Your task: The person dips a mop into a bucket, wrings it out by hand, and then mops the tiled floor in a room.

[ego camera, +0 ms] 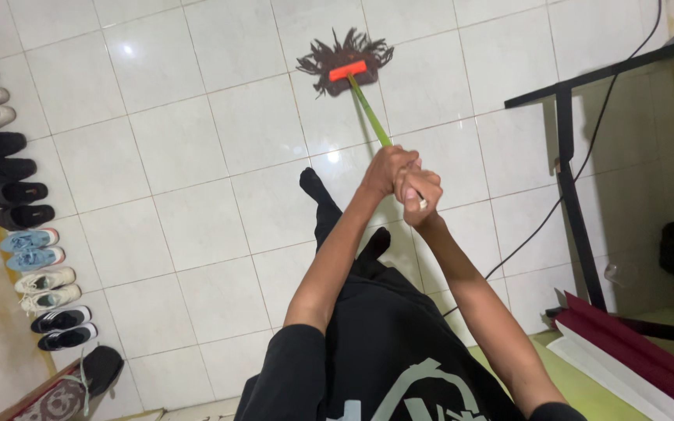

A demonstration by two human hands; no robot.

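A mop with a dark stringy head (344, 58) and an orange clamp rests on the white tiled floor (196, 156) ahead of me. Its green handle (370, 117) runs back toward me. My left hand (385, 168) grips the handle, and my right hand (419, 191) is wrapped around it just behind, both arms stretched forward. My black-socked feet (313, 185) stand on the tiles below my hands.
A row of several pairs of shoes (21, 210) lines the left wall. A black metal table frame (571, 179) stands at the right with a black cable (587, 156) trailing across the floor. A dark red and white board (626, 351) lies at lower right.
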